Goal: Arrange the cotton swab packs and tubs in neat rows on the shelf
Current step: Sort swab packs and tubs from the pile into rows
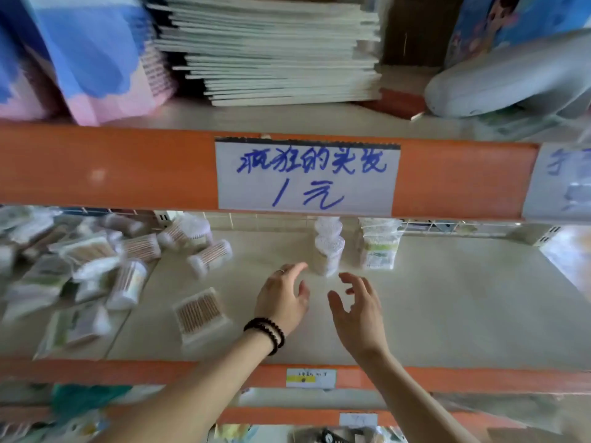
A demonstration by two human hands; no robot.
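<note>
Two clear tubs (329,254) of cotton swabs stand upright mid-shelf (447,298), one behind the other, the rear one's top cut off by the orange rail (128,169). Just right, bagged packs (379,249) stand in a row. Left of them, more tubs and packs (80,270) lie on their sides, pointing various ways (too blurred to count). The left hand (283,298) and right hand (358,306) hover just before the tubs, each grip relaxed, holding nothing.

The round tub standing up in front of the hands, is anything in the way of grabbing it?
Nothing visible. The tub stands just beyond the left hand and right hand, with only bare shelf between.
</note>
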